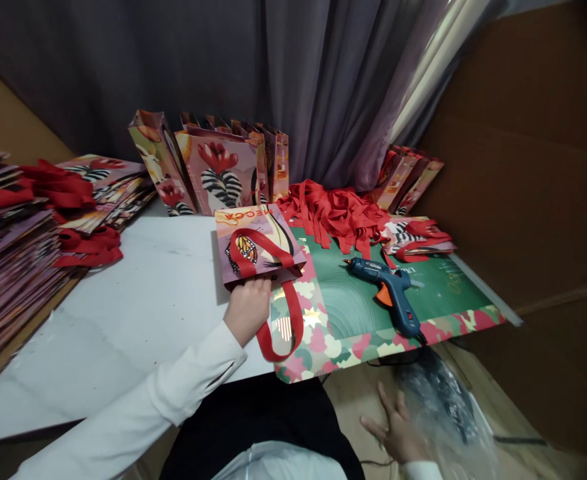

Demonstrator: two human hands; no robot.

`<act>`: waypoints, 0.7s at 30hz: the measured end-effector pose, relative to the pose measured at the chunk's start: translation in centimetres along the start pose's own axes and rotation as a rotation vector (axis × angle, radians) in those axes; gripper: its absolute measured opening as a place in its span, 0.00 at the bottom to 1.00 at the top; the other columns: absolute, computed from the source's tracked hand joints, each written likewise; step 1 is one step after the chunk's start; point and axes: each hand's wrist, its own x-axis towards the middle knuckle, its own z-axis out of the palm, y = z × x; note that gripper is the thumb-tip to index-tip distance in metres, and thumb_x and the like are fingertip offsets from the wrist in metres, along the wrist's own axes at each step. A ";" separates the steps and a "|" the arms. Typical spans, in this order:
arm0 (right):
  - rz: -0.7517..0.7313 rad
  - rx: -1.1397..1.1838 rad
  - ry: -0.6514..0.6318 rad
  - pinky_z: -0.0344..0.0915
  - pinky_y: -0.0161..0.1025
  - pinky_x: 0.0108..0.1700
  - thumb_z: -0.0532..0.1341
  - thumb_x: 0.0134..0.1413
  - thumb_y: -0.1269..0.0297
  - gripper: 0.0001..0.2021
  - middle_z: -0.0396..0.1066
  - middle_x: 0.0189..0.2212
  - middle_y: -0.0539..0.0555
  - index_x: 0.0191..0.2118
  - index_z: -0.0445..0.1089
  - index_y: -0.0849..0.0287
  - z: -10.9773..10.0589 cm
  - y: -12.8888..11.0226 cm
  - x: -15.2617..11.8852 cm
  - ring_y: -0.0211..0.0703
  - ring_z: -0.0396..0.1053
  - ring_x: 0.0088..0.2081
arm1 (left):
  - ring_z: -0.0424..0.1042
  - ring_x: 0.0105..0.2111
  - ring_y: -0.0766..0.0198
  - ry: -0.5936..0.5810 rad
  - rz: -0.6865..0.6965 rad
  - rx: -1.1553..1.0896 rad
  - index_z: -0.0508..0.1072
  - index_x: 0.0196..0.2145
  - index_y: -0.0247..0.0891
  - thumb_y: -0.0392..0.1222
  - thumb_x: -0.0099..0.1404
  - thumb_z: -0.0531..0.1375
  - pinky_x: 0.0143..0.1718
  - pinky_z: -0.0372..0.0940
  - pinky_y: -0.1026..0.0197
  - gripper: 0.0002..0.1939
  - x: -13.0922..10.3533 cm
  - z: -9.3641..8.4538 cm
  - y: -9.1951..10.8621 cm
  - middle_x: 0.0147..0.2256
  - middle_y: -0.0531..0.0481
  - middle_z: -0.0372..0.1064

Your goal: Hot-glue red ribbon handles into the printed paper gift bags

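A patterned paper gift bag (pixel 273 230) with red ribbon handles (pixel 297 320) lies on the table, its opening toward me. My left hand (pixel 250 307) is closed at the bag's mouth, with the fingertips hidden inside or behind the edge. One ribbon loop lies over the bag's face, and the other hangs down beside my left wrist. Low on the right, past the table's front edge, my right hand (pixel 400 427) is open, fingers spread and nothing in it. A blue glue gun (pixel 396 290) with an orange trigger rests on the green sheet (pixel 343 293), to the right of the bag.
Several finished-looking bags (pixel 223 167) stand along the curtain. A heap of red ribbons (pixel 333 213) lies behind the glue gun. Flat bags are stacked (pixel 18 260) at the left with ribbons on top. Clear plastic (pixel 443 400) lies below the table at right, beside a cardboard wall (pixel 538 200).
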 end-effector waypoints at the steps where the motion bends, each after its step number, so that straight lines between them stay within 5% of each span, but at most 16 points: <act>1: 0.053 -0.098 0.069 0.47 0.69 0.60 0.68 0.29 0.36 0.45 0.52 0.64 0.69 0.53 0.71 0.61 0.4 1.0 0.5 0.74 0.44 0.65 | 0.71 0.40 0.47 0.000 0.002 0.000 0.71 0.45 0.27 0.31 0.66 0.46 0.31 0.63 0.53 0.17 0.0 0.0 0.0 0.39 0.35 0.72; 4: 0.081 -0.113 0.056 0.46 0.63 0.63 0.62 0.30 0.29 0.49 0.52 0.64 0.67 0.58 0.67 0.58 0.7 1.6 1.9 0.69 0.44 0.66 | 0.72 0.39 0.47 0.003 0.006 -0.001 0.72 0.43 0.27 0.31 0.66 0.46 0.31 0.63 0.53 0.17 0.0 -0.1 0.1 0.38 0.35 0.72; 7: 0.000 0.083 -0.092 0.42 0.55 0.66 0.56 0.33 0.24 0.50 0.59 0.61 0.67 0.55 0.70 0.60 -0.8 -1.1 2.2 0.64 0.47 0.66 | 0.72 0.39 0.47 0.005 0.006 -0.003 0.72 0.44 0.27 0.31 0.65 0.46 0.31 0.62 0.53 0.17 0.1 -0.2 0.0 0.38 0.36 0.72; 11: -0.025 0.626 -0.560 0.50 0.56 0.63 0.48 0.49 0.28 0.41 0.54 0.64 0.59 0.60 0.64 0.52 -4.0 -6.4 0.3 0.54 0.48 0.66 | 0.73 0.37 0.46 0.013 0.009 0.002 0.72 0.45 0.28 0.33 0.65 0.47 0.31 0.62 0.52 0.17 0.0 -0.4 -0.4 0.37 0.36 0.73; 14: -0.098 0.956 -0.747 0.53 0.55 0.61 0.44 0.50 0.28 0.39 0.53 0.65 0.56 0.60 0.62 0.45 -5.8 -9.2 -1.4 0.52 0.48 0.66 | 0.72 0.37 0.44 0.064 -0.008 0.029 0.73 0.45 0.26 0.36 0.66 0.48 0.34 0.63 0.48 0.17 -0.9 -0.9 0.0 0.37 0.34 0.72; 18: -0.100 1.126 -0.767 0.56 0.55 0.59 0.43 0.52 0.30 0.38 0.53 0.65 0.57 0.60 0.63 0.47 -6.8 -10.9 -2.8 0.54 0.50 0.66 | 0.69 0.49 0.44 0.152 0.076 -0.206 0.70 0.51 0.29 0.37 0.66 0.50 0.47 0.62 0.46 0.19 -3.7 -2.7 3.1 0.51 0.33 0.69; 21: -0.088 1.219 -0.790 0.57 0.56 0.58 0.43 0.52 0.30 0.39 0.54 0.65 0.58 0.60 0.63 0.48 -6.9 -11.3 -3.5 0.56 0.52 0.65 | 0.69 0.49 0.56 -0.010 0.262 -0.703 0.70 0.50 0.41 0.42 0.68 0.52 0.48 0.64 0.55 0.15 -5.9 -4.5 7.3 0.49 0.47 0.71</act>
